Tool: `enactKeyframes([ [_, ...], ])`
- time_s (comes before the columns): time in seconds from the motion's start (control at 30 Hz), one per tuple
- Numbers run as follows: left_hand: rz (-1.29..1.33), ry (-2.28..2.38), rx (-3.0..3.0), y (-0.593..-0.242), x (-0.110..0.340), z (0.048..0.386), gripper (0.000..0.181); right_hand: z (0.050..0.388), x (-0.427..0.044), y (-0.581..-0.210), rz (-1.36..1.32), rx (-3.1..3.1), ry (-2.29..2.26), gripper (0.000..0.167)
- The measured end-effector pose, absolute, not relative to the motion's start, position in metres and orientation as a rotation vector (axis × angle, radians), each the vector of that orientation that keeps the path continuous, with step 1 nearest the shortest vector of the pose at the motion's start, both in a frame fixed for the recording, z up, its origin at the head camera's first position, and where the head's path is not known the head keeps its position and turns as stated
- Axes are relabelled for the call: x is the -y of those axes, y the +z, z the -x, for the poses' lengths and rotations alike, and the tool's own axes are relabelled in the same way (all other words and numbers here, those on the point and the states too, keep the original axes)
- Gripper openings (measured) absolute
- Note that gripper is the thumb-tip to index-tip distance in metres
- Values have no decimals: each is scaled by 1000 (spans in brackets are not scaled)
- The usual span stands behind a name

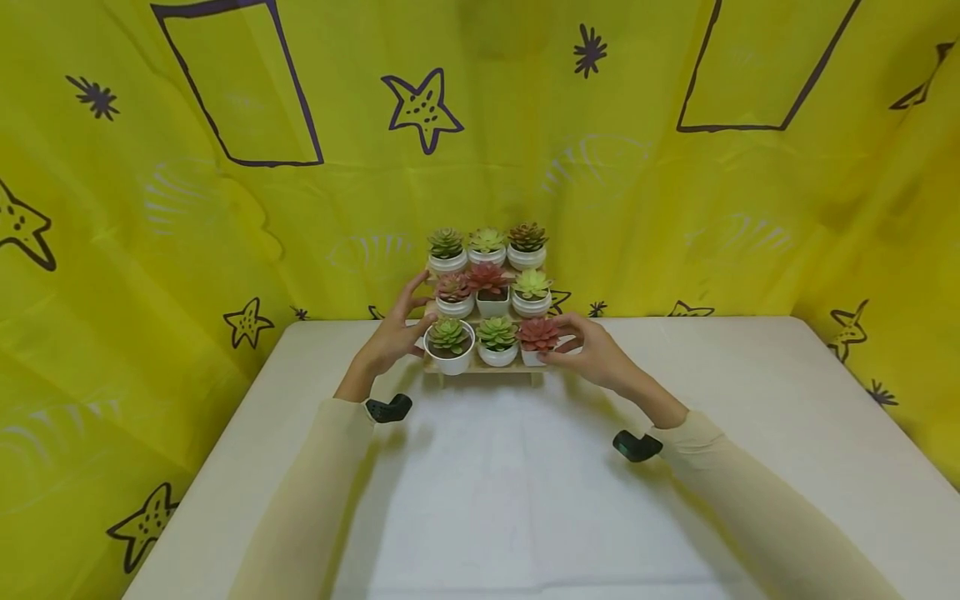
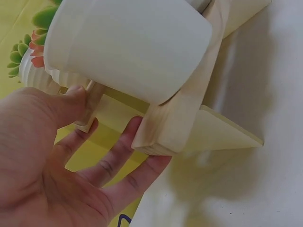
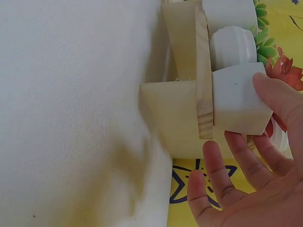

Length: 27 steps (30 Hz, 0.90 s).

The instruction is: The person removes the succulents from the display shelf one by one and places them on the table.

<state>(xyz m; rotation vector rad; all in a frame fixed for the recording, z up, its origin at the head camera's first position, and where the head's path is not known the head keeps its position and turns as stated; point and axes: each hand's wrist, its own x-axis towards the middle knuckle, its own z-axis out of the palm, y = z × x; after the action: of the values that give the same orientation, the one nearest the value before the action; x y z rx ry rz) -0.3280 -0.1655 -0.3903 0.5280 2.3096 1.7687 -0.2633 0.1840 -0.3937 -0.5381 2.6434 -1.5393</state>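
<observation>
A tiered wooden plant stand stands at the back of the table, bearing several small potted succulents in white pots. In the head view, my left hand is at the stand's left side. The left wrist view shows its thumb and fingertips holding the ends of the wooden shelves, just under a large round white pot. At the right end of the bottom shelf, my right hand pinches a red succulent in a squarish white pot. The thumb lies on the pot's front, with fingertips at its side.
A white-covered table stretches toward me. Directly behind the stand hangs a yellow curtain with starfish drawings. Upper shelves hold more succulents, among them a dark red one and a light green one. Dark wrist devices sit at both cuffs.
</observation>
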Motion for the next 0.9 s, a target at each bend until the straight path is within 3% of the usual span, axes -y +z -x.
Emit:
enactKeyframes([
  [0.9,-542,1792,-2327,-392,167,329,76,267,-188,-391,644,-2713,-1440,51],
])
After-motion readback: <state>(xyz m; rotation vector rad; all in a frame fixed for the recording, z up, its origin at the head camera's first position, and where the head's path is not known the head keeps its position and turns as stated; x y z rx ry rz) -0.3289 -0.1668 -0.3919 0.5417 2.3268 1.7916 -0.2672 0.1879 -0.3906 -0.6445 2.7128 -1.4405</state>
